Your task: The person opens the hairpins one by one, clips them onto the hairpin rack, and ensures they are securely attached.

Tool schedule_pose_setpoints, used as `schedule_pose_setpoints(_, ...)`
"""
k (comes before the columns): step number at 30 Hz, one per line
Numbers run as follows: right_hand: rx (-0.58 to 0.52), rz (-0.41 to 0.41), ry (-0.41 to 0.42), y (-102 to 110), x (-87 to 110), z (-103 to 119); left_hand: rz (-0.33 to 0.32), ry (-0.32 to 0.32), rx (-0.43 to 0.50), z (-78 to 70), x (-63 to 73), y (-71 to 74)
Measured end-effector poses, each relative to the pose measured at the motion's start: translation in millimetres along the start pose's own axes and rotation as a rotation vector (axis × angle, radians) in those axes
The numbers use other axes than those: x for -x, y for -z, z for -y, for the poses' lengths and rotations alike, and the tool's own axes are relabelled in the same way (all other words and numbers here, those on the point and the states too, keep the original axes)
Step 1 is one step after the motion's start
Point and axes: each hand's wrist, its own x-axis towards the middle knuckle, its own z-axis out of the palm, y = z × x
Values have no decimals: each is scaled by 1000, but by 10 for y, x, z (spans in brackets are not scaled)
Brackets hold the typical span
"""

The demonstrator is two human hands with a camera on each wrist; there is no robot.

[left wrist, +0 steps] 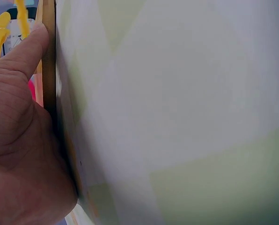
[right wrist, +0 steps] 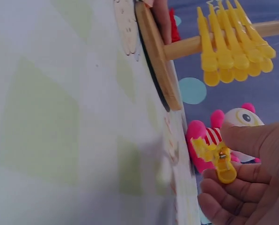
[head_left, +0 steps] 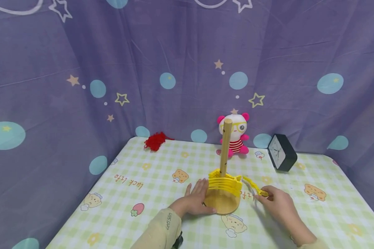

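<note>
A wooden stand, with an upright post (head_left: 225, 148) on a round base (head_left: 224, 204), stands upright on the table. Several long yellow hair clips (head_left: 225, 185) are stacked around the lower post, above the base. My left hand (head_left: 194, 201) rests against the left side of the base, fingers fairly straight; its thumb (left wrist: 25, 56) lies along the rim in the left wrist view. To the right of the stand, my right hand (head_left: 279, 203) pinches one end of another yellow hair clip (head_left: 251, 184), whose toothed far end points at the stack. A small metal spring shows near the pinched end.
Behind the stand sits a pink and white plush toy (head_left: 236, 145) with yellow glasses. A black square clock (head_left: 282, 153) stands at the back right. Some red tassel or yarn (head_left: 156, 141) lies at the back left. A checked cloth (head_left: 162, 193) covers the table; a purple curtain hangs behind.
</note>
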Motion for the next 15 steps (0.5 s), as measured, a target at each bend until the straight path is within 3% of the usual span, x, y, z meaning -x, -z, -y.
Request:
schedule_pose_setpoints(6, -43, -69, 47, 114, 56, 15, 4, 3, 3, -2, -3, 9)
schedule_pose_setpoints(15, -19, -166, 103, 244, 103, 80, -13, -6, 4, 24, -18, -20)
